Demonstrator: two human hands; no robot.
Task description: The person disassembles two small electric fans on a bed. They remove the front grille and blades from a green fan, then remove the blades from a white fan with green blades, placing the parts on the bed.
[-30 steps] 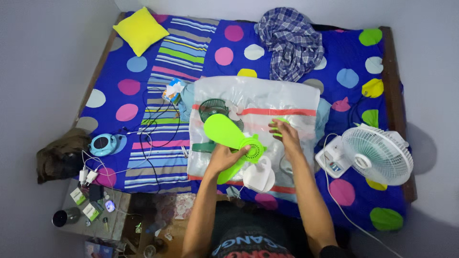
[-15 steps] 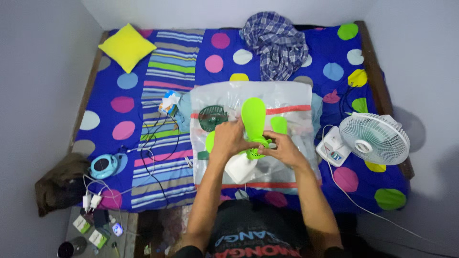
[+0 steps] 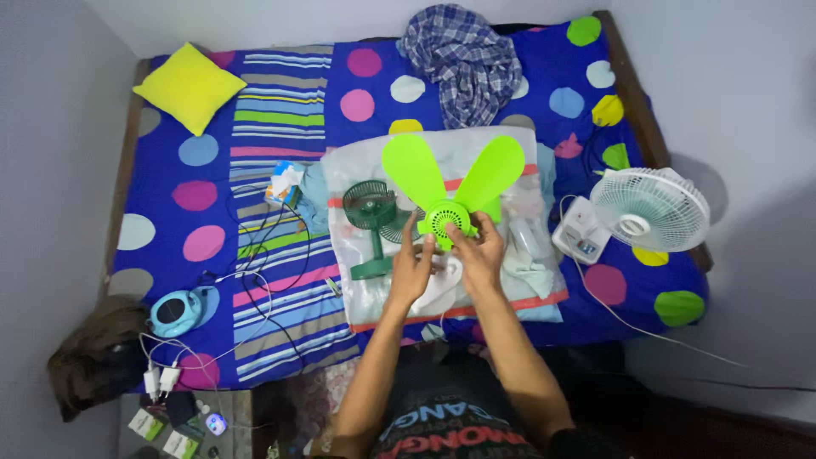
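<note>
Both my hands hold a small bright green fan [image 3: 444, 219] with two wide blades spread upward like a V. My left hand [image 3: 413, 270] grips its lower left side and white base [image 3: 442, 287]. At the round hub on the right, my right hand [image 3: 478, 252] has its fingers on the fan. The fan is held over a clear plastic sheet [image 3: 527, 280] spread on the bed. A dark green desk fan [image 3: 371, 223] stands on that sheet just left of my hands.
A white table fan [image 3: 649, 208] lies at the bed's right edge with its cord trailing. Black and white cables [image 3: 255, 246] and a small box [image 3: 282, 184] lie on the striped cloth at left. A yellow pillow [image 3: 189, 87] and checked cloth [image 3: 463, 58] sit at the far side.
The green fan has been turned so both blades now point upward and show spread apart. My hands moved closer together at its hub.
</note>
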